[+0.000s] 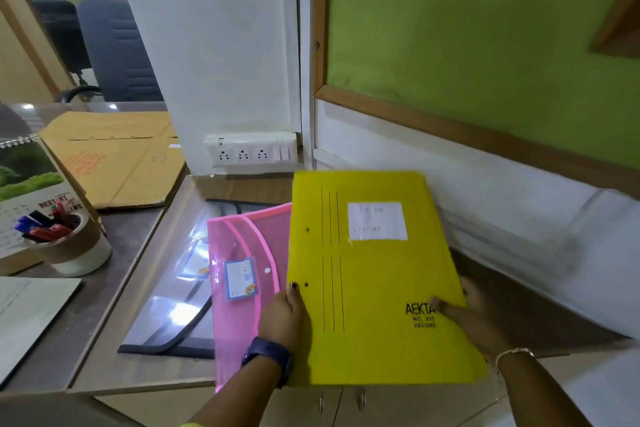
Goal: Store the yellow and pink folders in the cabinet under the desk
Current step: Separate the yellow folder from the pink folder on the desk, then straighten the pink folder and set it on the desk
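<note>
A yellow folder [374, 284] with a white label and "AEKTA" print is held above the desk corner, tilted. My left hand [282, 317], with a dark watch on its wrist, grips the folder's left edge. My right hand [467, 314] grips its right edge, thumb on top. A translucent pink folder [239, 264] with a snap button lies flat on the desk, partly under the yellow one. Below the desk edge, the cabinet doors [341, 406] show two small metal handles and are closed.
A clear folder with black trim [173, 298] lies under the pink one. A pen cup [65, 246], a desk calendar [24, 184] and flat cardboard [114, 156] sit at the left. A socket strip [251, 149] and a green pinboard [467, 31] are on the walls.
</note>
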{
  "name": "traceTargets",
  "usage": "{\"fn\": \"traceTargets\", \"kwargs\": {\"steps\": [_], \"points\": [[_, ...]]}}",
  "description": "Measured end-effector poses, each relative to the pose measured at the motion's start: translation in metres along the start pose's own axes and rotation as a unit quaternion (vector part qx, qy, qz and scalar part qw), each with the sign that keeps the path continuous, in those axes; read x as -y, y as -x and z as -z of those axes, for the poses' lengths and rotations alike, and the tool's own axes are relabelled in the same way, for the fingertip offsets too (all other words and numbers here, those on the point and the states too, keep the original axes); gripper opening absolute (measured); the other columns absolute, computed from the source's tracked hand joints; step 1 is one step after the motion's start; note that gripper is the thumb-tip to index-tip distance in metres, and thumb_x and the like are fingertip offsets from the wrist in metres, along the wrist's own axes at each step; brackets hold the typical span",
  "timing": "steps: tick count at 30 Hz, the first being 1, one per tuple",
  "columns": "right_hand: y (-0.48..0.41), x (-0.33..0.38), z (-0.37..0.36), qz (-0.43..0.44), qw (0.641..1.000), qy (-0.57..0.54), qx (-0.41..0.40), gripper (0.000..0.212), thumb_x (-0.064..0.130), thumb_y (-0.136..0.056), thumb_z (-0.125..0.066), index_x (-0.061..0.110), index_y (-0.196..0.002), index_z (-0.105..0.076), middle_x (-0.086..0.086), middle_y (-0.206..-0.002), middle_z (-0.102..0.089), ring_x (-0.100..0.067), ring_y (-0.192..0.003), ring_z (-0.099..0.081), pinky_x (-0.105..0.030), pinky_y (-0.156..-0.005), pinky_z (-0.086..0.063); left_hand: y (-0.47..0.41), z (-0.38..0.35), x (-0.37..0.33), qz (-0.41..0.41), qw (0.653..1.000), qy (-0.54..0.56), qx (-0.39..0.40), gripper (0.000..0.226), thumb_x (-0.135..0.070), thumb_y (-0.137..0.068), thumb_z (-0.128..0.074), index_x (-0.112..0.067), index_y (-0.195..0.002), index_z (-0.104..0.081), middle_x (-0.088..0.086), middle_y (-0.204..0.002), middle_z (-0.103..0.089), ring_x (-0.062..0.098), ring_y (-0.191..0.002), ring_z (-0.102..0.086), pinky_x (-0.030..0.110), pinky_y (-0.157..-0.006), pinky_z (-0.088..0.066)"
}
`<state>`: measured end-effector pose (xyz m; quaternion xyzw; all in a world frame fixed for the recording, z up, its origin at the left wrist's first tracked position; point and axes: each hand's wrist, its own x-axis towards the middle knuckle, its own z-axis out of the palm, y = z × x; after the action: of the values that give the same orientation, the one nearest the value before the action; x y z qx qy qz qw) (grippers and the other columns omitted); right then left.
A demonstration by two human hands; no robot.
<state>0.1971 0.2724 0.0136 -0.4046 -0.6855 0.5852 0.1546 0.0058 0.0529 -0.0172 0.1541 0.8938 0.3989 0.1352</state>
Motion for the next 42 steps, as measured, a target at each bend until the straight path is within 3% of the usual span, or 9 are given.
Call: {"fn": "traceTargets", "kwargs": {"steps": [6, 10, 14, 18, 20, 24, 28, 36, 42], "points": [[0.016, -0.04, 0.002, -0.168, 0.985, -0.014, 0.031, 0.037, 0.002, -0.085, -0.062, -0.01, -0.12, -0.058, -0.03, -0.114, -0.065, -0.042, -0.105, -0.061, -0.054, -0.098, -0.046, 0.016, -0.013, 0.003, 0.136, 0.984, -0.044, 0.105, 0.056, -0.034, -0.101, -0.023, -0.002, -0.075, -0.062, 0.023, -0.099, -0.067, 0.031, -0.09, -0.063, 0.029, -0.079, -0.047], [0.035, -0.07, 0.016, -0.227, 0.935, -0.273, 0.024, 0.045, 0.016, -0.087, -0.062, 0.003, -0.129, -0.053, -0.016, -0.078, -0.078, -0.039, -0.082, -0.07, -0.053, -0.081, -0.054, 0.013, -0.02, -0.007, 0.176, 0.977, -0.043, 0.109, 0.058, -0.033, -0.101, -0.024, 0.009, -0.107, -0.063, 0.025, -0.114, -0.067, 0.034, -0.105, -0.062, 0.035, -0.086, -0.048], [0.06, -0.074, -0.026, -0.073, 0.881, -0.448, 0.133, 0.06, 0.025, -0.091, -0.053, 0.013, -0.145, -0.028, -0.026, -0.141, -0.048, -0.036, -0.138, -0.035, -0.045, -0.112, -0.031, 0.019, -0.027, -0.019, 0.154, 0.971, -0.094, 0.159, 0.045, -0.018, -0.102, -0.02, 0.001, -0.137, -0.04, 0.022, -0.129, -0.057, 0.033, -0.117, -0.057, 0.04, -0.098, -0.045], [0.074, -0.081, -0.066, -0.259, 0.872, -0.413, 0.04, 0.058, 0.009, -0.09, -0.055, 0.012, -0.144, -0.033, -0.023, -0.092, -0.068, -0.042, -0.095, -0.055, -0.056, -0.061, -0.057, 0.034, -0.03, -0.018, 0.114, 0.967, -0.118, 0.197, 0.048, -0.037, -0.1, -0.022, -0.014, -0.089, -0.062, 0.016, -0.094, -0.066, 0.031, -0.095, -0.065, 0.039, -0.084, -0.052], [0.074, -0.072, -0.069, -0.266, 0.865, -0.421, -0.053, 0.049, 0.006, -0.094, -0.05, 0.011, -0.141, -0.038, -0.021, -0.098, -0.061, -0.038, -0.084, -0.056, -0.047, -0.047, -0.056, 0.039, -0.019, -0.006, 0.104, 0.982, -0.095, 0.126, 0.056, -0.047, -0.097, -0.023, -0.014, -0.07, -0.058, 0.007, -0.076, -0.063, 0.023, -0.074, -0.061, 0.035, -0.078, -0.054], [0.074, -0.062, -0.072, -0.285, 0.873, -0.374, -0.131, 0.045, 0.004, -0.091, -0.054, 0.004, -0.135, -0.044, -0.027, -0.128, -0.054, -0.039, -0.092, -0.058, -0.048, -0.067, -0.052, 0.042, 0.018, 0.036, 0.107, 0.969, -0.176, -0.134, 0.034, -0.041, -0.086, -0.05, -0.019, -0.112, -0.058, 0.006, -0.115, -0.06, 0.024, -0.102, -0.057, 0.037, -0.085, -0.044], [0.081, -0.06, -0.075, -0.276, 0.879, -0.353, -0.162, 0.045, 0.002, -0.09, -0.056, 0.0, -0.133, -0.044, -0.029, -0.135, -0.05, -0.035, -0.091, -0.054, -0.056, -0.08, -0.047, 0.04, 0.031, 0.057, 0.226, 0.965, -0.035, -0.129, 0.058, -0.022, -0.078, -0.067, -0.003, -0.128, -0.044, 0.026, -0.13, -0.048, 0.042, -0.119, -0.046, 0.048, -0.097, -0.041], [0.077, -0.06, -0.079, -0.274, 0.888, -0.311, -0.196, 0.047, 0.003, -0.089, -0.058, -0.006, -0.133, -0.043, -0.018, -0.108, -0.047, -0.034, -0.096, -0.053, -0.052, -0.084, -0.047, 0.019, 0.077, 0.066, 0.199, 0.955, 0.131, -0.179, 0.041, 0.001, -0.078, -0.06, -0.009, -0.117, -0.052, 0.019, -0.11, -0.066, 0.028, -0.081, -0.055, 0.032, -0.069, -0.045], [0.077, -0.059, -0.08, -0.285, 0.886, -0.303, -0.206, 0.046, 0.004, -0.09, -0.057, -0.003, -0.133, -0.044, -0.026, -0.136, -0.05, -0.042, -0.115, -0.055, -0.06, -0.096, -0.043, -0.013, 0.117, 0.095, 0.214, 0.952, 0.099, -0.196, 0.041, -0.002, -0.081, -0.062, -0.01, -0.12, -0.053, 0.018, -0.122, -0.064, 0.036, -0.108, -0.061, 0.041, -0.099, -0.045]]}}
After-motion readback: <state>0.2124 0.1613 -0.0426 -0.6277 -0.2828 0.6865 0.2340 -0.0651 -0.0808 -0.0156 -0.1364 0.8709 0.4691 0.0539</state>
